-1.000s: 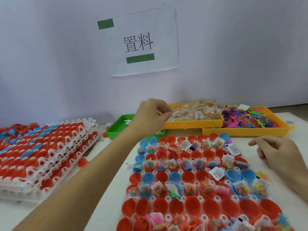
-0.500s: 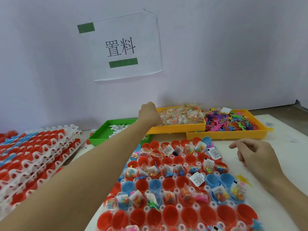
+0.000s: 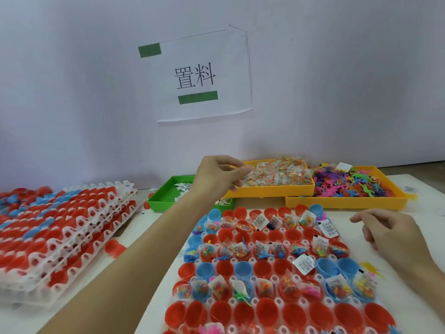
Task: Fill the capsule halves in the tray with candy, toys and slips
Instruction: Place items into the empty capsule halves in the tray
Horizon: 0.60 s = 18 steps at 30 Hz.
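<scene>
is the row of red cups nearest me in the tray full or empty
Mostly empty: the near row of red cups in the tray shows bare red insides, unlike the filled row above it.

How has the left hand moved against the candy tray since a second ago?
Yes. The left hand has reached further right, its fingertips now over the candy tray's near-left corner.

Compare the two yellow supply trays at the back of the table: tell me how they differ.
The left yellow tray holds clear packets of small colourful candy; the right yellow tray holds loose plastic toy figures in pink, purple, green and orange. The left tray sits farther back, the right one nearer the capsule tray. The left hand is at the left tray's edge; no hand is at the right tray. Both are shallow, rectangular and well filled.
</scene>
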Available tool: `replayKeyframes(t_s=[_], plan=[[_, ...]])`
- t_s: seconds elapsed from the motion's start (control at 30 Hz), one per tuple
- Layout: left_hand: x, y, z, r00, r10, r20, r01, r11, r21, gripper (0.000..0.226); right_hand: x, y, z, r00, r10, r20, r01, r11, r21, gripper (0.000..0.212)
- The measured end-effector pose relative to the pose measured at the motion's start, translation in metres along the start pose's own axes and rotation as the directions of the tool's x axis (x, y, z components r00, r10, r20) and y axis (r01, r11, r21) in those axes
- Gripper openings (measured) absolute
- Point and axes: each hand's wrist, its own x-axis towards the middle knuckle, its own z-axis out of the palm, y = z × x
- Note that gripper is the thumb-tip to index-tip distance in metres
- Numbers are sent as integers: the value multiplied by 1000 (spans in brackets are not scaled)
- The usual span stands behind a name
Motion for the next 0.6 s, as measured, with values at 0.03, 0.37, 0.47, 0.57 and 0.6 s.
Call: replayKeyframes(t_s=[0.03,0.37,0.47,0.57,0.6], plan=[[-14,3,-9,999,29,18,-29,999,-17,12,1,0,0,1000,-2,3,2,1000,-6,32],[-149,-17,-63,999,-21,-44,10,974,-225,21,6,18,-2,1000,-1,8,1,999,-45,28],[-168,-28,-69,999,-33,-42,24,976,-216,23,7,23,-5,998,31,58,-28,998,-48,31],[-175,-30,-74,1000,-23,3,23,993,-115,26,13,32,-10,991,77,107,-75,997,-24,37],[-177,-29,-76,1000,-22,11,23,995,-95,28,16,36,-11,989,92,113,-89,996,-26,37]])
